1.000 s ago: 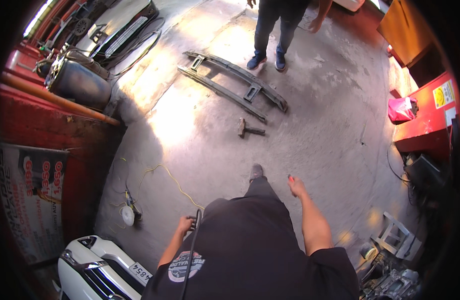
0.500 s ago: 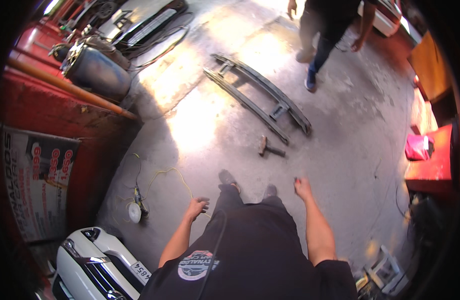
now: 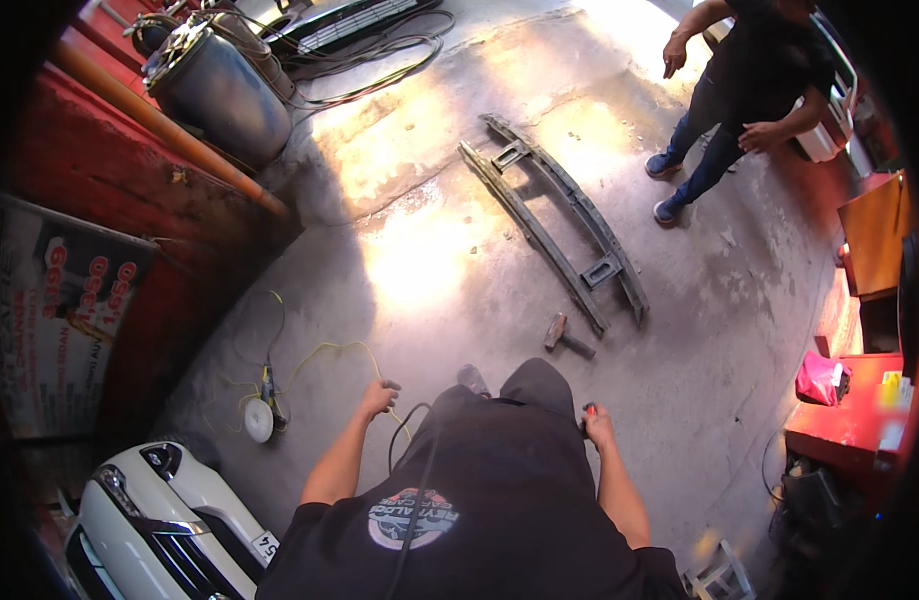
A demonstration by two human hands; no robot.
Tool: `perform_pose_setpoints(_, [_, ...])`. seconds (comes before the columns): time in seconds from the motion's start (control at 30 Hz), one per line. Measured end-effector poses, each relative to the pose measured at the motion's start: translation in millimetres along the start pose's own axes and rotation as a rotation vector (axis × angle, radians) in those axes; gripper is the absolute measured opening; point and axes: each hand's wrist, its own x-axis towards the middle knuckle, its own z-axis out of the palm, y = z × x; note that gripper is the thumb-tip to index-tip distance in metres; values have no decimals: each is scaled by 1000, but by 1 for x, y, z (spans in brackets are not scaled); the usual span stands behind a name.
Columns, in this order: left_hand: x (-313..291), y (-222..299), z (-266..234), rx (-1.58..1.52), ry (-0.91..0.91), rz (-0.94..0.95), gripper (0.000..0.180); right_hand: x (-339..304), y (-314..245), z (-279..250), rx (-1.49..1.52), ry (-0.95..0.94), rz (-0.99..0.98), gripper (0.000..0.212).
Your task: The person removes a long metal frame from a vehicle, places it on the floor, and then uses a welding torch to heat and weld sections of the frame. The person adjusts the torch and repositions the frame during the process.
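Note:
My left hand (image 3: 381,396) hangs at my left side, its fingers loosely bent and nothing visible in it. At my right side, my right hand (image 3: 599,425) is closed around a small red-tipped object (image 3: 591,407), mostly hidden by the fingers. A short-handled sledgehammer (image 3: 572,338) lies on the concrete ahead of my feet. Just beyond it rests a long metal bumper frame (image 3: 532,236), two curved rails joined by brackets. Left of my left hand, an angle grinder (image 3: 267,395) with a pale disc lies beside a yellow cord (image 3: 325,347).
A co-worker (image 3: 755,90) stands at the far right. A blue drum (image 3: 225,105) and an orange pole (image 3: 170,125) line the left wall. Hoses (image 3: 380,85) lie far left. A white car bumper (image 3: 165,500) is at near left, a red cabinet (image 3: 850,425) at right.
My view has shifted, and the frame and hammer appear lower and further right. One of my legs has come forward. The co-worker has turned and raised their forearms. My right hand stays closed.

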Motion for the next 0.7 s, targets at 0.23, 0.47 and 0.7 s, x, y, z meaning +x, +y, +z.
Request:
perform_pose_setpoints(0.23, [65,57,-66,-45,46,-14,34,107,-138,23,204,-200,-147,30])
perform_pose_setpoints(0.47, [87,128,-108,-228,71,20,38,212,-191,32,12,-306,284,22])
perform_pose_setpoints(0.7, [107,145,-149,-353,123,-232,36,366,-355,57,-116,-346,93,23])
